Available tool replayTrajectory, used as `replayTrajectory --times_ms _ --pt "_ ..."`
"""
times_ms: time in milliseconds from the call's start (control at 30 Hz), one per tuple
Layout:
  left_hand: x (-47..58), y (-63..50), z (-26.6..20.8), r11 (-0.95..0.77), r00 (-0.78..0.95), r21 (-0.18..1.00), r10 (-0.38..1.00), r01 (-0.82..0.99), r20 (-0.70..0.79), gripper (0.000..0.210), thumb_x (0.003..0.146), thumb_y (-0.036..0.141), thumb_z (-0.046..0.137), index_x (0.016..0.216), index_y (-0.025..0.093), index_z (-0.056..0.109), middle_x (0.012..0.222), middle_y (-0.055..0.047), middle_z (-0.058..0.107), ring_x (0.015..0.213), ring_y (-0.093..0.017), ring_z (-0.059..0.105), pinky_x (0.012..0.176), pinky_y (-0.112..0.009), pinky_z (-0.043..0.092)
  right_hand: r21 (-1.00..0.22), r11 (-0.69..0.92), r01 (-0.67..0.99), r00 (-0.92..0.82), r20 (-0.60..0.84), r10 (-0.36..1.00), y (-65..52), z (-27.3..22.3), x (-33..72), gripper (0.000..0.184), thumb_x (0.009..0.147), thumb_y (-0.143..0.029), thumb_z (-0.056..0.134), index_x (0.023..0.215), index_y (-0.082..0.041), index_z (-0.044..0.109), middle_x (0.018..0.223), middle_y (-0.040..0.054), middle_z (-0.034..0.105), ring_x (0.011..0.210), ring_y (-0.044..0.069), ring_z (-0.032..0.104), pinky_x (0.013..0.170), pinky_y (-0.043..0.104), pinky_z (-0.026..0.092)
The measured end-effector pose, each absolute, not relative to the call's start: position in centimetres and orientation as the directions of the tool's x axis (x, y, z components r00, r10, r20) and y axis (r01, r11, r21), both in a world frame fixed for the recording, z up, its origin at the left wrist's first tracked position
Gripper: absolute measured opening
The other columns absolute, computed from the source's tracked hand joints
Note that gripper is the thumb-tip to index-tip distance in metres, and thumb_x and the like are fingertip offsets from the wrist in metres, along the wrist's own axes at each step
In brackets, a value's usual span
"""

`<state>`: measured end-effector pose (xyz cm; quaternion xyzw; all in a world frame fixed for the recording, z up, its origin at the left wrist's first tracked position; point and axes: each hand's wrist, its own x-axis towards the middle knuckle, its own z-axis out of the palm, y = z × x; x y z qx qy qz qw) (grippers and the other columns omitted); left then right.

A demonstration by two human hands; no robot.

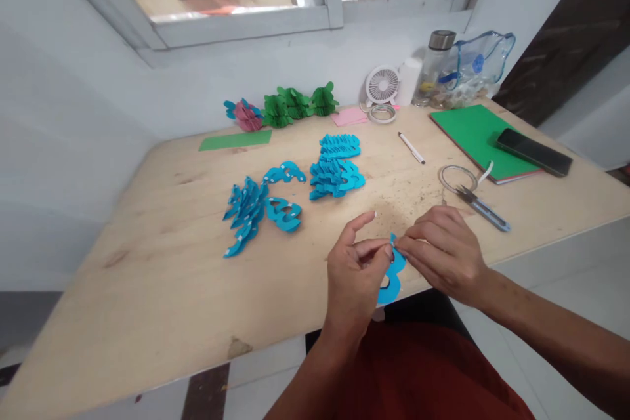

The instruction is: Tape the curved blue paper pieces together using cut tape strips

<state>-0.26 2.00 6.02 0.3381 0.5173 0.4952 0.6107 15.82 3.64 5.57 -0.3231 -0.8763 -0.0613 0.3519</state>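
I see both hands meeting low in the centre-right of the frame, over the near edge of the bench (147, 289). My left hand (355, 275) is pinched shut on a blue paper cutout (392, 279), thumb and fingers clamping its upper edge so the piece hangs below them. My right hand (443, 252) closes its fingertips on the same top edge, likely because so small a piece wants steadying from both sides.

To the left, mid-frame, loose blue cutouts (256, 210) lie fanned out, and a neater stack (337, 167) sits just right of them, seemingly sorted apart. A pair of scissors (480, 207) lies just beyond my right hand, within easy reach. In the upper centre, green paper ornaments (295, 105) stand in a row against the wall, out of the working area.
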Motion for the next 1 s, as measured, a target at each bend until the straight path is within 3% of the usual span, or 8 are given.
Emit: replayTrajectory --times_ms 300,467,600,767,1000 --pt "-0.1 2.2 6.1 0.219 -0.054 0.941 0.969 -0.256 -0.24 0.047 0.069 0.015 0.068 0.114 0.014 0.057 0.061 0.001 0.069 0.052 -0.01 0.055 0.053 -0.019 0.043 -0.119 0.781 0.613 -0.539 0.66 0.523 3.9 5.5 15.5 0.01 0.084 -0.012 0.062 0.091 -0.019 0.064 0.075 0.0034 0.067 0.071 0.017 0.058 0.068 0.035 0.042" --pt "0.4 2.0 6.1 0.206 -0.099 0.954 0.968 -0.217 -0.232 0.046 0.071 0.015 0.068 0.115 0.014 0.056 0.064 0.0 0.07 0.051 -0.009 0.053 0.045 -0.016 0.04 -0.208 0.74 0.64 -0.47 0.655 0.591 4.0 4.7 15.8 0.012 0.085 -0.019 0.063 0.096 -0.018 0.064 0.082 0.0064 0.068 0.077 0.02 0.059 0.07 0.037 0.044" --pt "0.7 2.0 5.9 0.182 -0.141 0.966 0.968 -0.186 -0.209 0.046 0.072 0.017 0.068 0.116 0.016 0.056 0.067 -0.001 0.071 0.054 -0.01 0.057 0.042 -0.015 0.04 -0.42 0.671 0.611 -0.36 0.608 0.708 3.5 3.9 16.3 0.02 0.085 -0.023 0.063 0.105 -0.018 0.062 0.094 0.0091 0.067 0.085 0.022 0.06 0.076 0.039 0.046" --pt "1.2 1.9 5.5 0.171 -0.155 0.975 0.969 -0.14 -0.192 0.044 0.074 0.02 0.068 0.116 0.018 0.056 0.069 0.0 0.072 0.059 -0.012 0.062 0.047 -0.017 0.045 -0.8 0.403 0.444 -0.19 0.356 0.915 2.4 3.6 16.0 0.014 0.088 -0.026 0.058 0.1 -0.022 0.063 0.089 0.004 0.066 0.085 0.018 0.062 0.074 0.031 0.049" --pt "1.7 1.5 4.5 0.076 -0.182 0.997 0.98 -0.003 -0.076 0.042 0.078 0.022 0.064 0.119 0.022 0.054 0.076 -0.001 0.073 0.071 -0.015 0.067 0.066 -0.025 0.052 -0.892 0.283 0.351 0.006 0.305 0.952 2.0 3.8 13.9 0.003 0.084 -0.021 0.061 0.08 -0.021 0.062 0.077 0.0012 0.061 0.075 0.016 0.057 0.07 0.028 0.046"
